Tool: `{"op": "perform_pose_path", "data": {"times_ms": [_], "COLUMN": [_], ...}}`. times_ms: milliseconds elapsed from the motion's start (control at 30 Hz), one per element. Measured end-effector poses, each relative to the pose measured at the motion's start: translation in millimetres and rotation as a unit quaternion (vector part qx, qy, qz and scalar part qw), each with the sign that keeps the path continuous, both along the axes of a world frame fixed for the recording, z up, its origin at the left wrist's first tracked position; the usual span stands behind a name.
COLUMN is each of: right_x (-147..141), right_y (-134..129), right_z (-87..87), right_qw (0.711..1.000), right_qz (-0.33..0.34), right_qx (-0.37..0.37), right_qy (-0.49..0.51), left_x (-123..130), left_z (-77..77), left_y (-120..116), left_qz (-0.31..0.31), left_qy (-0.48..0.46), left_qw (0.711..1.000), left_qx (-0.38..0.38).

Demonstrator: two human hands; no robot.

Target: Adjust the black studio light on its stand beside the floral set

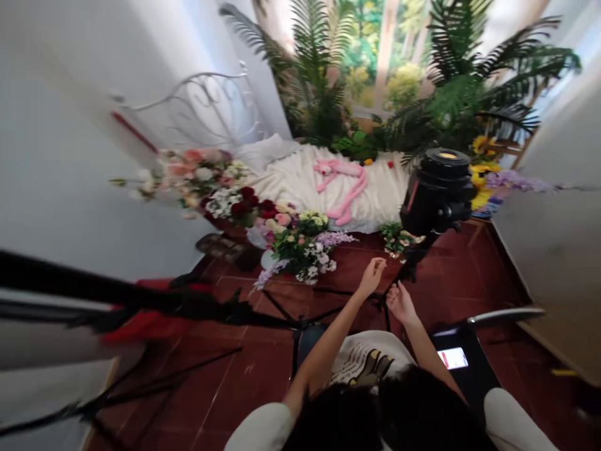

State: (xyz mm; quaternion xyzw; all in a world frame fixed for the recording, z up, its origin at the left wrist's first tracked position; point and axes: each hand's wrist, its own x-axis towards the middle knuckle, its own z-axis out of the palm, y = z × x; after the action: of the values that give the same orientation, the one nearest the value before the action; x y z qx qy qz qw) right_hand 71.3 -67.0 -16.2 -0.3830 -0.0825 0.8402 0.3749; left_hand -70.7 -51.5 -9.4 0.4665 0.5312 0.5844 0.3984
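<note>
My left hand (pixel 374 275) reaches forward just left of a black light stand pole (pixel 413 260). Its fingers are bent together in a pinch, and anything between them is too small to make out. Lower and to the right, my right hand (pixel 400 303) is half turned up with loosely curled fingers slightly apart; I see nothing in it. The two hands are apart. Above them, a black studio light (pixel 436 188) sits on the pole. A small bunch of green leaves and pale flowers (pixel 398 239) lies beyond my left hand.
A white-draped bed (pixel 282 181) bears a pink plush toy (pixel 345 181). Artificial flowers (pixel 300 244) line its front, with palm fronds (pixel 451 81) behind. Black tripod legs (pixel 277 305) cross the red tiled floor (pixel 235 376). A lit phone (pixel 453 357) lies at the right.
</note>
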Motion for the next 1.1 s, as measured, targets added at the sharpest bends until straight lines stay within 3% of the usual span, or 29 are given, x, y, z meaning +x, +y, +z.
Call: {"op": "perform_pose_path", "data": {"times_ms": [100,167,300,467,533,600,633,667,767,800,867,967,1033,1100], "right_x": [34.6,44.0,45.0,46.8,49.9,52.6,53.7,54.8,59.3,61.6,66.5,69.4,64.6,54.7], "right_y": [1.1,4.0,11.6,20.3,23.0,24.0,23.9,23.5,22.3,22.3,23.1,26.2,29.2,33.2], "right_z": [13.4,20.4,24.6,23.7,25.8,30.3,33.4,37.0,47.6,50.1,51.8,47.0,42.5,40.8], "right_qw": [0.993,0.992,0.994,0.992,0.996,0.985,0.961,0.919,0.747,0.706,0.674,0.708,0.75,0.768], "right_qz": [-0.058,-0.075,-0.078,-0.071,-0.053,-0.041,-0.039,-0.038,-0.011,0.007,0.043,0.043,0.005,-0.047], "right_qx": [-0.004,0.005,0.026,0.026,0.055,0.139,0.2,0.265,0.41,0.434,0.463,0.486,0.482,0.471], "right_qy": [0.105,0.106,0.074,0.104,0.046,-0.093,-0.189,-0.291,-0.523,-0.559,-0.573,-0.511,-0.453,-0.431], "left_x": [36.0,53.3,67.3,64.0,61.5,58.8,57.4,56.2,53.6,53.4,54.0,57.2,60.1,62.8], "left_z": [9.6,6.9,-3.3,-6.2,-4.7,-2.8,-1.9,-1.1,0.7,1.1,1.7,0.7,-2.0,-6.1], "left_y": [31.3,42.7,49.4,50.0,51.1,52.3,52.8,53.2,53.7,53.7,53.3,51.5,49.7,47.7], "left_qz": [-0.114,-0.145,-0.135,-0.121,-0.126,-0.138,-0.142,-0.146,-0.149,-0.15,-0.149,-0.144,-0.139,-0.133], "left_qy": [0.013,0.04,0.129,0.199,0.215,0.225,0.228,0.23,0.234,0.234,0.237,0.232,0.214,0.196], "left_qw": [0.993,0.989,0.982,0.972,0.968,0.965,0.963,0.962,0.961,0.96,0.96,0.962,0.967,0.972], "left_qx": [0.031,0.017,-0.007,-0.024,-0.019,-0.006,0.0,0.006,0.013,0.012,0.005,-0.016,-0.019,-0.002]}}
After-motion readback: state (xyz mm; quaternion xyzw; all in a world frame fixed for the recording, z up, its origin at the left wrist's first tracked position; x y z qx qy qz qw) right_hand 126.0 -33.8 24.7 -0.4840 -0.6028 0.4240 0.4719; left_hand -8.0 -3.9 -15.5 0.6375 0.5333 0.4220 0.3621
